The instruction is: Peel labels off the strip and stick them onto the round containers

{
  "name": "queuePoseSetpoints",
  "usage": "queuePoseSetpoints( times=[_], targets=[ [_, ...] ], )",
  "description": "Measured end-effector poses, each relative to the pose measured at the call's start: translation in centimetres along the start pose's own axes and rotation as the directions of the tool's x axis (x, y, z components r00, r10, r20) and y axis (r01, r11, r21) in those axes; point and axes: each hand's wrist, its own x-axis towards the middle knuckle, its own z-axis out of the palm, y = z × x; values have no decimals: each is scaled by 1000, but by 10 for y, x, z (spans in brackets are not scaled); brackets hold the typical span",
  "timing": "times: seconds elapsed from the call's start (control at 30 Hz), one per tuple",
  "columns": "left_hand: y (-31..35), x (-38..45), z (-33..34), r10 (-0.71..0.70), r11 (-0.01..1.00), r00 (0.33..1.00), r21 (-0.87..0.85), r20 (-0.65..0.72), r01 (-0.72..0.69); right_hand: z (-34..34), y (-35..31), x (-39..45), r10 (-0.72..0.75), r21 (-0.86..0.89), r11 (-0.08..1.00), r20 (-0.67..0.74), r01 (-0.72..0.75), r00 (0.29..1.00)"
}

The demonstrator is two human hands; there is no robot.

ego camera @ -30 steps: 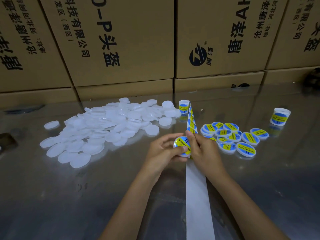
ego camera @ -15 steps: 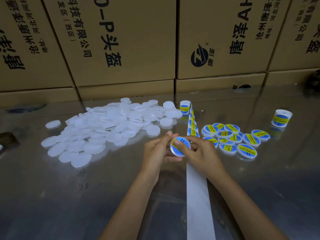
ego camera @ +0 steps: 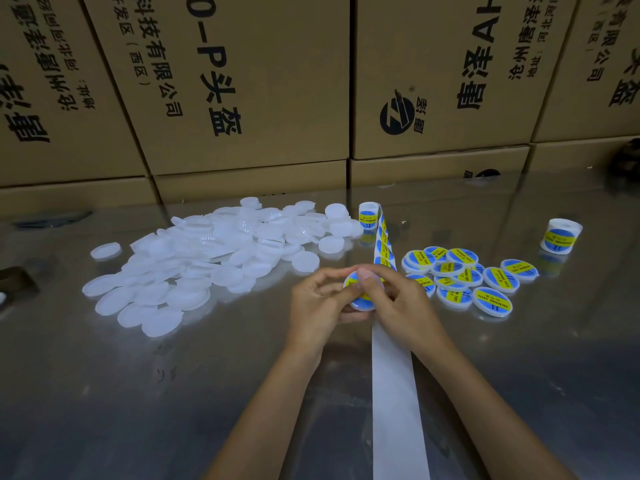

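Note:
Both hands meet over the middle of the shiny table around one round white container point(ego camera: 362, 301) that carries a blue and yellow label. My left hand point(ego camera: 317, 306) grips it from the left. My right hand point(ego camera: 398, 299) holds it from the right with the thumb pressing on the label. The label strip point(ego camera: 382, 242) runs from a roll point(ego camera: 367, 215) at the back down under my hands, and its bare white backing point(ego camera: 394, 393) trails toward me. A heap of blank white containers point(ego camera: 207, 258) lies to the left. Several labelled containers point(ego camera: 460, 275) lie to the right.
A second label roll point(ego camera: 560, 236) stands at the far right. Stacked cardboard boxes point(ego camera: 242, 91) wall off the back of the table. A dark object point(ego camera: 15, 282) sits at the left edge.
The container has been turned in my hands, and my right thumb has moved onto its labelled face. The hands stay in the same spot.

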Motion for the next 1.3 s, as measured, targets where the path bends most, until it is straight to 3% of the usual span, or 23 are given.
queuePoseSetpoints(
  times=[0.3, 0.47, 0.7, 0.97, 1.07, 1.17, 1.3],
  targets=[
    [0, -1, -2, -41, 998, 995, -60, -91, 35, -2, 0, 0, -10, 99, 995, 145, -4, 989],
    [3, -3, 0, -86, 995, 996, -57, 12, 87, -4, 1, 2, -42, 40, 998, 1, 42, 999],
    [2, -4, 5, -94, 994, 980, -35, 177, 102, -7, 7, 4, 40, 5, 999, -127, -40, 991],
    [3, 2, -3, -33, 990, 992, -139, -119, 16, 3, 8, 1, 109, 42, 993, 97, -113, 989],
    [4, 2, -5, -16, 991, 990, -131, -139, -2, 2, 9, 0, 49, -42, 998, 70, -46, 996],
    [3, 3, -4, -14, 995, 988, -104, -154, -2, 1, 10, 1, 68, -87, 994, -2, -68, 998],
    [3, 4, -6, -28, 994, 989, -107, -145, 12, 2, 9, -1, -4, -262, 965, -32, -5, 999]
  ],
)
